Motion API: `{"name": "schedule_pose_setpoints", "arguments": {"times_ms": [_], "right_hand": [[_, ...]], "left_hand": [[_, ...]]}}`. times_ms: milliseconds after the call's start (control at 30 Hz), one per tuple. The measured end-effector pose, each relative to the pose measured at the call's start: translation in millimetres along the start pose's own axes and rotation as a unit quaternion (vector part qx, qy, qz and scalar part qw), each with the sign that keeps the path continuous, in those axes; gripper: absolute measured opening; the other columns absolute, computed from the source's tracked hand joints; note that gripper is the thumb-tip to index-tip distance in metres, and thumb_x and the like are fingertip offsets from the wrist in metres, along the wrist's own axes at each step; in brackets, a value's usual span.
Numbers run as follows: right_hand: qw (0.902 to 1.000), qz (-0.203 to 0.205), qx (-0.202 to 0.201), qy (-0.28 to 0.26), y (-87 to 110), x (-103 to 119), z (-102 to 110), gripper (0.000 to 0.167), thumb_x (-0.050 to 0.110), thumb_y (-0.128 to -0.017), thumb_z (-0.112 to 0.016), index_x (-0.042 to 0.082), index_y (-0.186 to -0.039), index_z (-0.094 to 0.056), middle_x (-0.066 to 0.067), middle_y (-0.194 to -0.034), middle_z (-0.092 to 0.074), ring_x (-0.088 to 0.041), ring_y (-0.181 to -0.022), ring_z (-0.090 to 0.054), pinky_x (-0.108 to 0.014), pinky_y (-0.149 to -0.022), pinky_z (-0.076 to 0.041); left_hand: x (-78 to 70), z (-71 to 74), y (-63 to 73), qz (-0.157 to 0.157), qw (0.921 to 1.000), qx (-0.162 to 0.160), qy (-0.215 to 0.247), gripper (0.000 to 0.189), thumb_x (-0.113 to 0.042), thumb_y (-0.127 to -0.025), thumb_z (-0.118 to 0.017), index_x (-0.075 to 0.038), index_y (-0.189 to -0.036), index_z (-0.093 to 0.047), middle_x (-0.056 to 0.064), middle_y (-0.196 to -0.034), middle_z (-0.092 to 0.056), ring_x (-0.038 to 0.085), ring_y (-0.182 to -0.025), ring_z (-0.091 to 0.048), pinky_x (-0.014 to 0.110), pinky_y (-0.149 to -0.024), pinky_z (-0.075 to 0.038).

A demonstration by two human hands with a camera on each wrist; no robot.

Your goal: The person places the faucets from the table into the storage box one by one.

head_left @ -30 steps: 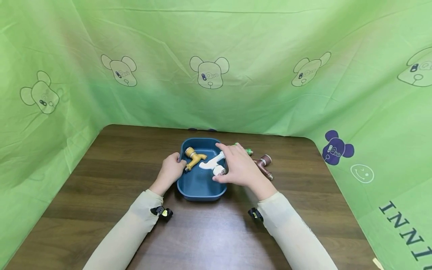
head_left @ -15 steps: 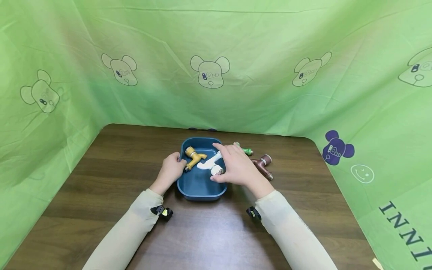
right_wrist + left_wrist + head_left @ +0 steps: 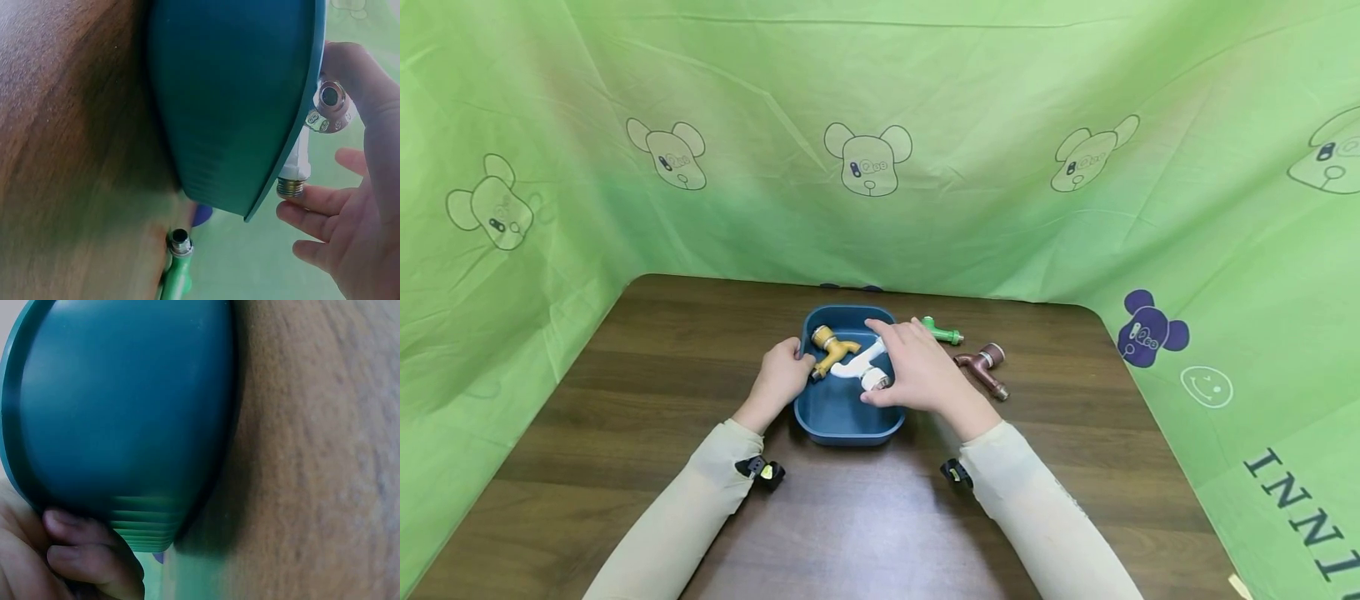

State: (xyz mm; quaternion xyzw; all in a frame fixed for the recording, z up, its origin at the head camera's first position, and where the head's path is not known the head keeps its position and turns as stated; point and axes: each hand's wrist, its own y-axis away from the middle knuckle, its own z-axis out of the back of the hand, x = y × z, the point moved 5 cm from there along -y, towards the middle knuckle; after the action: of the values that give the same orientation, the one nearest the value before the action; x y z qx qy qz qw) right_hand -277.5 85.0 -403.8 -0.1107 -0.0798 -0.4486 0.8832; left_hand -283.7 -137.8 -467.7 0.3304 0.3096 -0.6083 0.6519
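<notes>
A blue plastic tub stands on the table. My left hand grips its left rim; in the left wrist view curled fingers lie against the tub's outer wall. My right hand holds a white faucet over the tub's right half, thumb near its round knob and fingers by its threaded end. In the right wrist view the white faucet shows above the rim, its brass thread at the fingertips. Inside the tub, against the left side, lies a yellow faucet.
To the right of the tub, a green faucet and a brown-red faucet lie on the wooden table. A green printed cloth hangs behind the table and along both sides.
My right hand has moved a little left with the white faucet, farther over the tub and nearer the yellow faucet. The green faucet shows more now. My left hand has stayed put.
</notes>
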Motion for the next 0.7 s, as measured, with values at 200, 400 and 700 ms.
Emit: {"name": "schedule_pose_setpoints", "arguments": {"times_ms": [200, 400, 700], "right_hand": [[1.0, 0.002, 0.004, 0.004, -1.0, 2.0, -2.2, 0.114, 0.07, -0.069, -0.079, 0.017, -0.159, -0.032, -0.012, -0.145, -0.056, -0.03, -0.135, -0.049, -0.056, -0.123, -0.02], [1.0, -0.003, 0.004, 0.003, -0.8, 3.0, -5.6, 0.113, 0.071, -0.069, -0.078, 0.019, -0.158, -0.033, -0.012, -0.145, -0.055, -0.03, -0.136, -0.049, -0.054, -0.124, -0.02], [1.0, 0.005, 0.0, 0.001, -2.8, 6.8, -8.7, 0.112, 0.068, -0.069, -0.08, 0.017, -0.158, -0.033, -0.012, -0.144, -0.056, -0.031, -0.137, -0.049, -0.055, -0.124, -0.02]], "left_hand": [[-0.1, 0.2, -0.1, -0.003, 1.0, -0.004, 0.0, 0.027, -0.014, -0.095, -0.057, -0.011, -0.074, -0.041, 0.002, -0.065, -0.036, 0.021, -0.059, -0.045, 0.029, -0.054, -0.034], [-0.1, 0.4, -0.4, -0.006, 1.0, -0.005, 0.002, 0.027, -0.014, -0.095, -0.056, -0.011, -0.073, -0.041, 0.002, -0.065, -0.036, 0.021, -0.059, -0.045, 0.029, -0.054, -0.033], [-0.3, 0.8, -0.2, -0.004, 1.0, -0.004, 0.001, 0.026, -0.014, -0.095, -0.056, -0.011, -0.074, -0.041, 0.001, -0.065, -0.036, 0.02, -0.059, -0.044, 0.029, -0.054, -0.033]]}}
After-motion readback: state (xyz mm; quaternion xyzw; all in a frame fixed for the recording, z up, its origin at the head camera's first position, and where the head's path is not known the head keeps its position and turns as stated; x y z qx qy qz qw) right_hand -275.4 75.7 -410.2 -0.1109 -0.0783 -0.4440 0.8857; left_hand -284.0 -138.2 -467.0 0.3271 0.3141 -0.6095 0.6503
